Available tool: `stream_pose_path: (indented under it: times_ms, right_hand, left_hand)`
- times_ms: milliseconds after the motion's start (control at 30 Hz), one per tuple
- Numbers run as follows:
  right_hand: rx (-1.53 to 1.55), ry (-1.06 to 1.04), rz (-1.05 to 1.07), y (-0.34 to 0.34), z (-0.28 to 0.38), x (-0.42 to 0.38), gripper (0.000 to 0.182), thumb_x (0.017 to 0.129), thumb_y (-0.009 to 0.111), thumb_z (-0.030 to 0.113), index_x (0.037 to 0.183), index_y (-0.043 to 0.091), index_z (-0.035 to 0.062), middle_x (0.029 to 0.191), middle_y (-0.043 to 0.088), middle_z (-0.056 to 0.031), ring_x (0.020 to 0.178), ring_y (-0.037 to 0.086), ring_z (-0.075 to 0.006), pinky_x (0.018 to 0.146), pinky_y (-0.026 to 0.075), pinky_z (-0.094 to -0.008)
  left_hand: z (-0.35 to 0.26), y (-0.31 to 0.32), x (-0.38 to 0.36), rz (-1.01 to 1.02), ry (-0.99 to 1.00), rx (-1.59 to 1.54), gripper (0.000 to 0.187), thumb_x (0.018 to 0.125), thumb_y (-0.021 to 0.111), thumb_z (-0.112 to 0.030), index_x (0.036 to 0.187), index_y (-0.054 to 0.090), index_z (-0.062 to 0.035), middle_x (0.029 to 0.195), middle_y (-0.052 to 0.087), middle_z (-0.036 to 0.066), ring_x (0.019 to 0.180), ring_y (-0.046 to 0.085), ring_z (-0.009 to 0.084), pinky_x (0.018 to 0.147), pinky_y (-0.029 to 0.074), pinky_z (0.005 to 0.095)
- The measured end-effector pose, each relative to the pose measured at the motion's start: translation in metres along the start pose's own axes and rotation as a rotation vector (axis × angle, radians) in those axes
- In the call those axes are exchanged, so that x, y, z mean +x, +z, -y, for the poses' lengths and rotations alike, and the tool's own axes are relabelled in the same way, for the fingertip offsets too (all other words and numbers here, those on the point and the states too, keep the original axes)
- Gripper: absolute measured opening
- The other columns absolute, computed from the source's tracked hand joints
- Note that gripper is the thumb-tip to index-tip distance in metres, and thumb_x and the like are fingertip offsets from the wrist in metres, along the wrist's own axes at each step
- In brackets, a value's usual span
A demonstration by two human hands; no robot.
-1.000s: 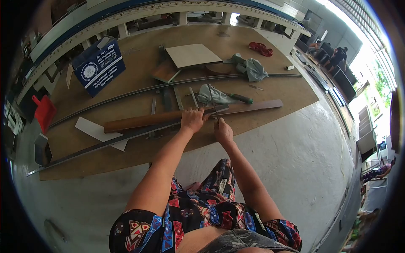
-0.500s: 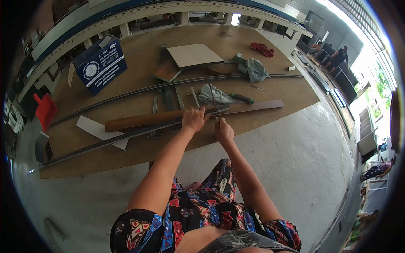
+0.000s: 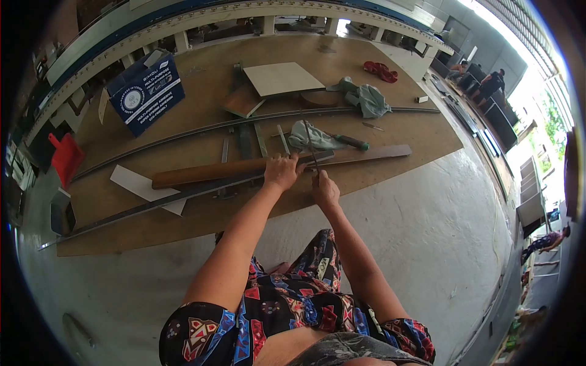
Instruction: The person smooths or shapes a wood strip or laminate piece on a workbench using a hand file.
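My left hand (image 3: 282, 171) is closed over the right-hand part of a long grey metal strip (image 3: 207, 190), holding it down on a brown board. Just right of it, my right hand (image 3: 326, 190) grips the near end of a thin, dark, file-like tool (image 3: 309, 138), which points away from me and crosses the strip. A brown wooden piece (image 3: 210, 173) lies beside the strip, partly behind my left hand. Beyond the hands are a grey-green cloth (image 3: 314, 138) and a green-and-black handled tool (image 3: 352, 142). A pale flat strip (image 3: 390, 151) extends to the right.
The brown board (image 3: 397, 174) lies on a grey floor (image 3: 415, 226). On it are a blue box (image 3: 149, 97), a cream panel (image 3: 284, 79), a second long metal strip (image 3: 183, 137), a red cloth (image 3: 380, 71) and a red dustpan (image 3: 66, 160). Other people (image 3: 490, 84) are in the background.
Both hands keep their places and grips, the thin tool nearly unmoved across the strip. At the far right, a person in the background has shifted and shows more fully.
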State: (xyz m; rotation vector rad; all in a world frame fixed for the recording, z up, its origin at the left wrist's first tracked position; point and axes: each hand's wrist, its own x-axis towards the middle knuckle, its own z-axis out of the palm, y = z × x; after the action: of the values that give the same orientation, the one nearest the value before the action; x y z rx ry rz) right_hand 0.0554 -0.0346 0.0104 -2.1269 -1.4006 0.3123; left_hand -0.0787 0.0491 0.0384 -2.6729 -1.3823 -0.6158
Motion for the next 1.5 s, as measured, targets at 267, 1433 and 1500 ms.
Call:
stream_pose_path:
  times_ms: [267,1433,1500]
  right_hand:
    - [0.008,0.002,-0.010,0.000,0.000,-0.001,0.016,0.088,0.049,0.024,0.093,0.047,0.0083,0.080,0.064,-0.0223,0.080,0.061,-0.0425,0.068,0.045,-0.0507]
    - [-0.027,0.036,0.007,0.003,-0.010,0.004,0.022,0.089,0.047,0.029,0.095,0.051,0.0088,0.084,0.064,-0.0238,0.083,0.060,-0.0438,0.072,0.045,-0.0525]
    - [-0.058,0.052,0.008,0.013,-0.017,0.009,0.027,0.089,0.045,0.032,0.102,0.054,0.0108,0.085,0.064,-0.0231,0.083,0.060,-0.0442,0.073,0.046,-0.0535]
  left_hand:
    - [0.001,0.003,0.001,0.012,-0.004,-0.019,0.042,0.088,0.048,-0.048,0.101,0.059,-0.0096,0.087,0.067,0.012,0.087,0.062,0.0303,0.076,0.045,0.0444]
    - [0.003,0.016,-0.001,-0.088,0.085,0.026,0.032,0.085,0.054,-0.044,0.100,0.056,-0.0158,0.101,0.056,0.008,0.093,0.054,0.0272,0.075,0.044,0.0459]
    - [0.001,0.017,-0.004,-0.148,0.076,0.026,0.030,0.085,0.055,-0.042,0.100,0.057,-0.0166,0.102,0.056,0.009,0.094,0.055,0.0272,0.075,0.044,0.0467]
